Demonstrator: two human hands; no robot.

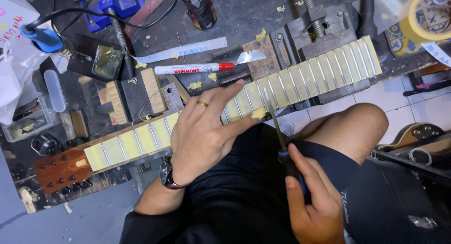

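Observation:
A guitar neck (pixel 310 79) lies slantwise across the bench, its fretboard covered in yellowish masking tape between the metal frets, its brown headstock (pixel 61 169) at lower left. My left hand (pixel 206 129), with a gold ring and a wristwatch, rests flat on the middle of the fretboard, fingers spread; its thumb carries a scrap of tape (pixel 258 113). My right hand (pixel 312 201) grips the blue-black handle of a slim metal file (pixel 274 119) whose tip lies on a fret just right of my left hand.
A metal vise (pixel 324 30) clamps behind the neck's right end. A white marker with a red cap (pixel 192 68), a blade (pixel 251 57), wood blocks (pixel 152 89), a dark bottle (pixel 199 9), a tape roll (pixel 423 18) and a blue-handled tool (pixel 44 39) crowd the bench. My knees sit below.

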